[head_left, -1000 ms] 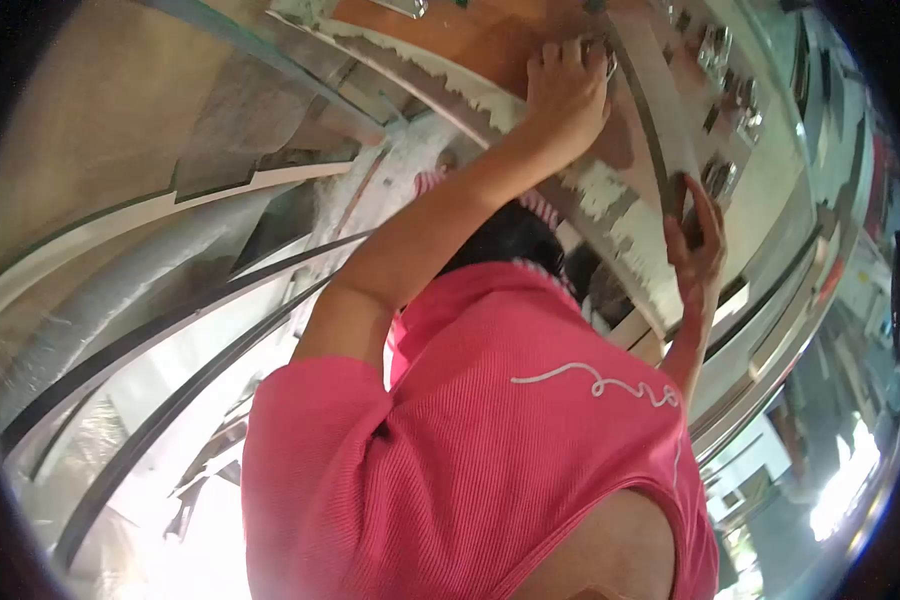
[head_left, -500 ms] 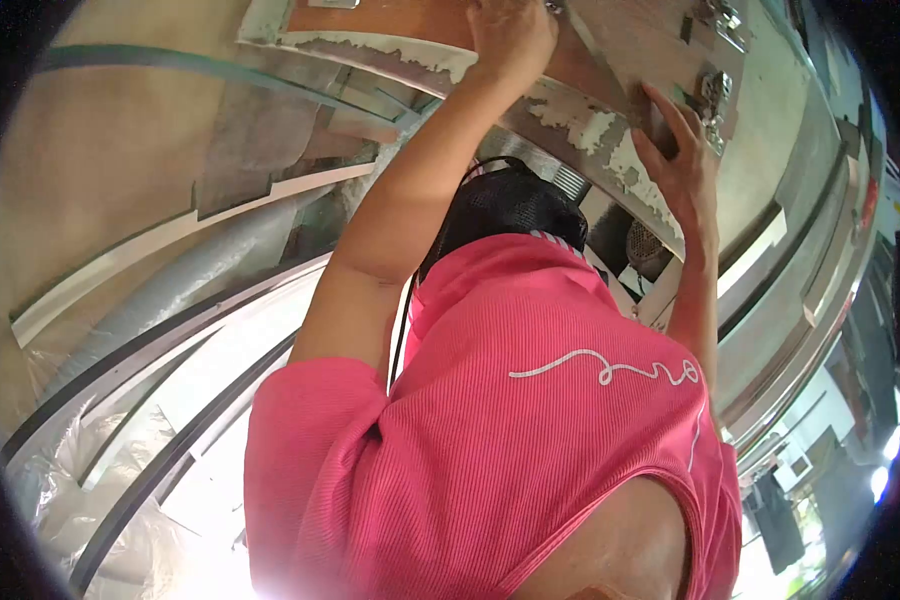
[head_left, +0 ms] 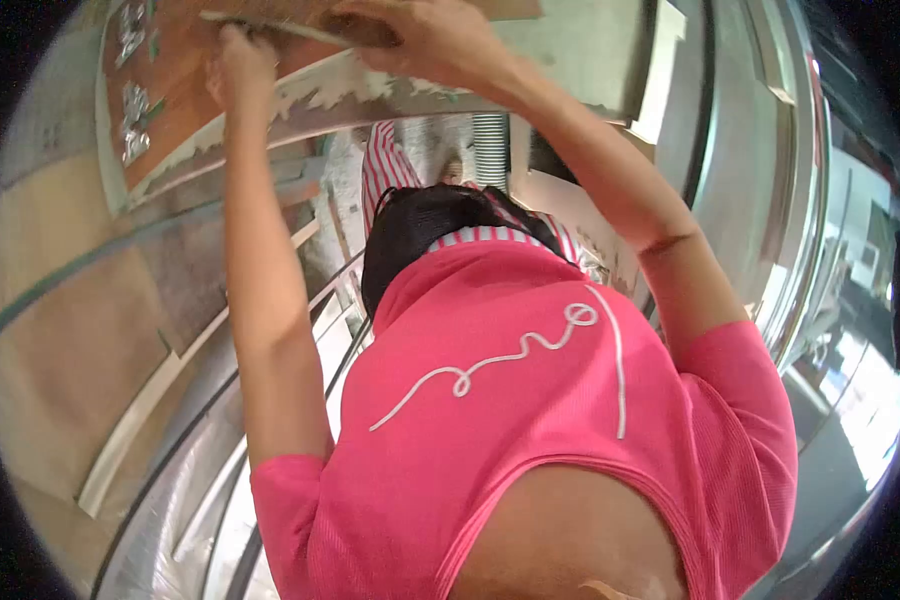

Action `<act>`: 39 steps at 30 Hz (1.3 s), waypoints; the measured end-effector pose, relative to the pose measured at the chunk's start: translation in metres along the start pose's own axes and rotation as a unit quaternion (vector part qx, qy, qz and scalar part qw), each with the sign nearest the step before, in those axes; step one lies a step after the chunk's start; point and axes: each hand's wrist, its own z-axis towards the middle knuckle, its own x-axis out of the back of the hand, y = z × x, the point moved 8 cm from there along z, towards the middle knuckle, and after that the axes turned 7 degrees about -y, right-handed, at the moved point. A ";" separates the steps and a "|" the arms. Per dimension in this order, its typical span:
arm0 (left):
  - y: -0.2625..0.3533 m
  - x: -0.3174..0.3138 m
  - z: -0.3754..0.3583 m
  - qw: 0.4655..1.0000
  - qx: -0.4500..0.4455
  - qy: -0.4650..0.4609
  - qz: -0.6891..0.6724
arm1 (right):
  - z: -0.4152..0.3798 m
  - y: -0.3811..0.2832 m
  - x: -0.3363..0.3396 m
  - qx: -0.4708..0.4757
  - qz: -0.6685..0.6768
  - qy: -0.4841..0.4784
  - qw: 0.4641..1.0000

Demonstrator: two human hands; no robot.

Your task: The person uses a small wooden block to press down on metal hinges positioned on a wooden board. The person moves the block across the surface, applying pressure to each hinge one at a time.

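Note:
At the top of the view, my right hand (head_left: 435, 40) is closed around a thin flat piece with a pale edge (head_left: 305, 32), which reaches left above the work board (head_left: 360, 95). My left hand (head_left: 242, 72) is at the left end of that piece, its fingers curled together; what they hold is too blurred to make out. Clusters of small shiny metal parts lie on the board's left side, a lower cluster (head_left: 136, 122) and an upper cluster (head_left: 130, 32). The board has a brown surface and a worn, peeling front edge.
Brown sheets (head_left: 80, 350) stand or lie at the left, near clear plastic wrapping (head_left: 165, 510). A ribbed grey hose (head_left: 490, 148) hangs below the board. A black bag-like item (head_left: 420, 225) is at my waist. Long pale rails run along the right.
My view has turned, so the board and metal parts appear further left. The right hand, spread near the metal parts before, now grips the flat piece. My left hand remains near it.

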 end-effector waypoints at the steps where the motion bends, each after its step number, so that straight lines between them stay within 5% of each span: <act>1: -0.008 -0.002 0.005 0.999 -0.030 0.032 0.031 | -0.001 0.001 -0.005 0.043 -0.006 0.029 0.999; 7: -0.028 -0.017 0.021 0.995 -0.076 0.067 0.027 | 0.000 0.012 -0.020 -0.047 -0.061 0.008 0.997; 9: -0.005 0.001 0.007 0.999 -0.022 -0.012 0.037 | 0.002 0.021 -0.027 -0.009 -0.021 0.031 0.999; 13: -0.054 -0.037 0.040 0.990 -0.090 0.037 -0.102 | -0.002 0.014 -0.021 0.013 -0.014 0.037 0.999; 18: -0.003 0.003 0.011 0.996 -0.077 0.035 0.030 | -0.006 0.016 -0.018 -0.031 -0.011 0.009 0.999; 27: -0.002 0.003 0.008 0.999 -0.035 -0.011 0.034 | -0.008 0.015 -0.018 0.006 0.016 0.035 0.999; 32: 0.009 0.019 -0.001 0.997 0.001 -0.011 0.074 | -0.021 0.015 -0.011 -0.061 0.030 -0.001 0.998; 34: 0.029 0.043 -0.017 0.968 -0.055 0.192 0.153 | -0.033 0.015 0.000 -0.045 0.035 0.014 0.998; 36: 0.071 0.071 -0.026 0.960 -0.090 0.253 0.077 | -0.051 0.022 0.021 -0.062 0.064 0.060 0.994; 39: 0.154 0.051 -0.022 0.958 -0.237 0.133 -0.089 | -0.081 0.038 0.054 -0.110 0.090 0.121 0.982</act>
